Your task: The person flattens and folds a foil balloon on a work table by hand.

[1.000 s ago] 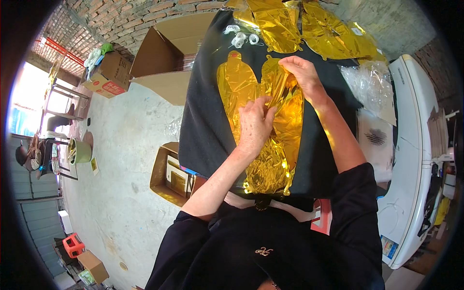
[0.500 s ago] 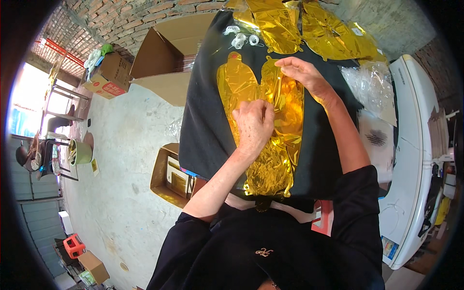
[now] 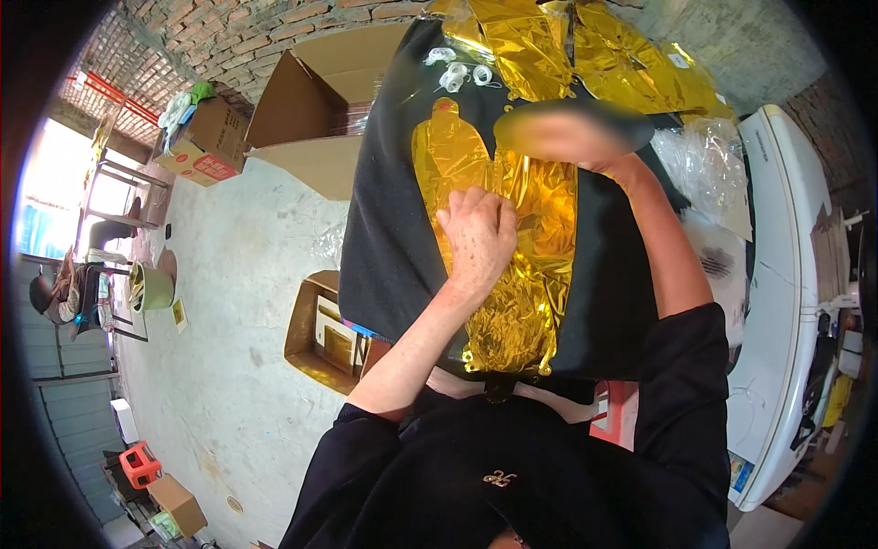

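Observation:
A flat, uninflated gold foil balloon lies on the black cloth, with two long parts pointing away from me and small holed tabs at its near corners. My left hand is closed, its curled fingers down on the foil where the two parts meet. Over the far end of the right part is my right hand, blurred so that its fingers cannot be made out. That end of the foil is hidden too.
More gold foil balloons lie at the table's far edge, near white ribbon rolls. Clear plastic bags lie at the right, beside a white appliance. Cardboard boxes stand to the left of the black-covered table.
My right hand has shifted slightly, and a blur now covers it. My left hand stays in nearly the same place on the foil.

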Demonstrator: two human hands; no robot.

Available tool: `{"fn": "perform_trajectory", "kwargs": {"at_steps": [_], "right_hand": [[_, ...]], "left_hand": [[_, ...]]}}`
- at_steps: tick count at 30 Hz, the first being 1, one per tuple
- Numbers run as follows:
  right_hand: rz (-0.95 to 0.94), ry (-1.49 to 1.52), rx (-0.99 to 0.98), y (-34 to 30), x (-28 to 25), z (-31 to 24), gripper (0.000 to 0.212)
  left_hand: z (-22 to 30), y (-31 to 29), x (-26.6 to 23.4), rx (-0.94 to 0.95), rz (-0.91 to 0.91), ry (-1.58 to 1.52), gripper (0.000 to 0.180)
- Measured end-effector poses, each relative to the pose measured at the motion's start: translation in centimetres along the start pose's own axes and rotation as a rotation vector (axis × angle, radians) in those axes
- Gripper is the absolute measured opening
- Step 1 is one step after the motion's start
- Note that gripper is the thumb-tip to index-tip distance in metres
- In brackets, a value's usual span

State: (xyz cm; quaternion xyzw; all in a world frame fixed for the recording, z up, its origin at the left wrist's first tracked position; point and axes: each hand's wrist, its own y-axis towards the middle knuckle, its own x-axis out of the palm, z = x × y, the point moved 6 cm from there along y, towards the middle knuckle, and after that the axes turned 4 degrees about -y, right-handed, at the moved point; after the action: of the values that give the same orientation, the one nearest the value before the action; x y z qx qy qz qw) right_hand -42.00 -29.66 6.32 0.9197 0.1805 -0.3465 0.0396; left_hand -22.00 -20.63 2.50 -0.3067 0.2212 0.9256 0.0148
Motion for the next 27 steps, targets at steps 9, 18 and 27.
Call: {"fn": "perform_trajectory", "kwargs": {"at_steps": [9, 18, 27], "right_hand": [[0.020, -0.269, -0.053, 0.2, -0.3, -1.4, 0.029], [0.057, -0.660, -0.152, 0.4, 1.1, -3.5, 0.044], [-0.186, -0.806, -0.244, 0.3, 4.6, -6.9, 0.018]], "left_hand": [[-0.2, 0.0, 0.0, 0.030, 0.012, 0.031, 0.013], [0.0, 0.1, 0.1, 0.028, -0.004, 0.037, 0.013], [-0.1, -0.1, 0.2, 0.039, 0.013, 0.052, 0.012]]}}
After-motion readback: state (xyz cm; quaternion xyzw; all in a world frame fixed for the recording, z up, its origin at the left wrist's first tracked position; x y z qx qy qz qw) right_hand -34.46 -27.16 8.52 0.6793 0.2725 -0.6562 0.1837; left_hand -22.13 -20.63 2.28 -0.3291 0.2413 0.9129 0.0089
